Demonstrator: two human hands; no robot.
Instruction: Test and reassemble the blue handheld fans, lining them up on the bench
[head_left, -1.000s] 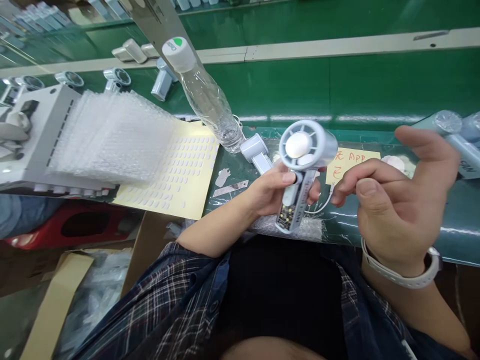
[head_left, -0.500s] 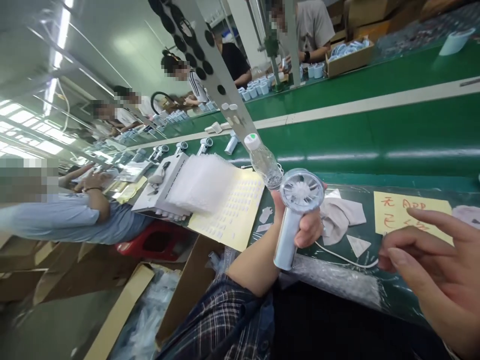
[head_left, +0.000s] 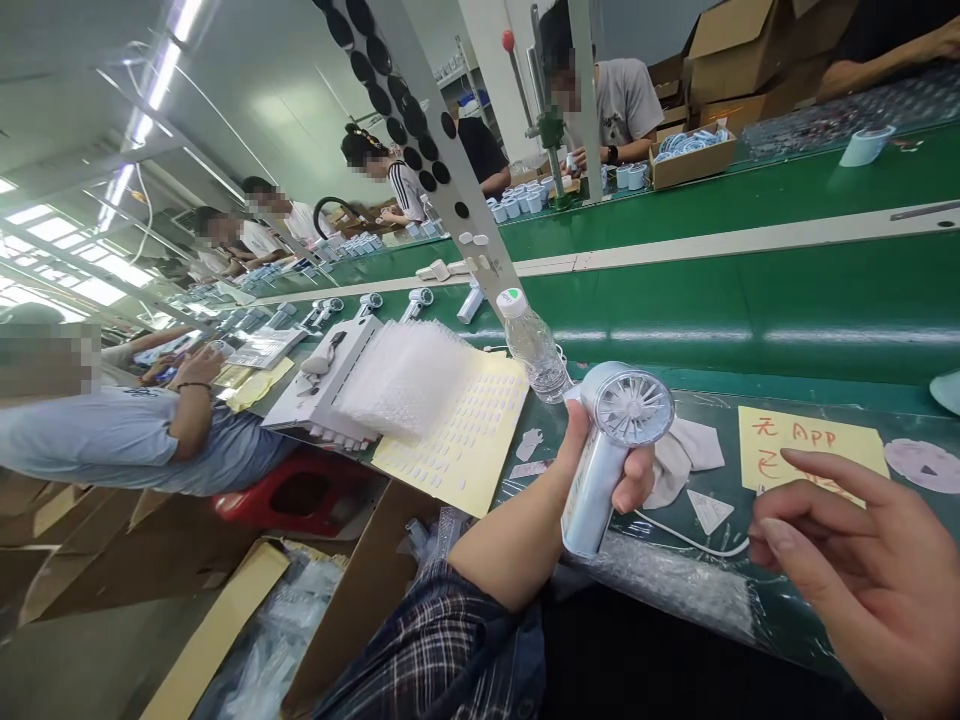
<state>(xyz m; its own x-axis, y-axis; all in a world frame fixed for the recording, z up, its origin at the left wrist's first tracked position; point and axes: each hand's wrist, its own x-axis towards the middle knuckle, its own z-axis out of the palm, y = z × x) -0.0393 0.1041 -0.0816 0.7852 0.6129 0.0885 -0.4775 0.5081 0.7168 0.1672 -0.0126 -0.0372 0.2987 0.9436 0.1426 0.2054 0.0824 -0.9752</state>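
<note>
A green workbench [head_left: 787,290] carries a clear water bottle [head_left: 534,348], a yellow sticker sheet [head_left: 465,440] under a stack of bubble bags [head_left: 405,375] at left, a white cloth [head_left: 686,455], a white cable [head_left: 675,535], and a handwritten yellow note [head_left: 810,445] at right.

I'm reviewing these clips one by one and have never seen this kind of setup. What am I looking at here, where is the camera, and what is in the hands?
There is no machine: the camera sits on a person's head and looks forward and down, so the two bare hands at the bottom are that person's own. The left hand grips a small pale handheld fan by its handle, round head up. The right hand hangs open beside it and holds nothing.

In front runs a green workbench. On it stand a clear plastic bottle, a stack of bubble-wrap bags, a yellow sheet of small stickers, a yellow note with red writing, a white cloth and a thin white cable. More fans lie farther along. Other people work at the left and across the belt.
</note>
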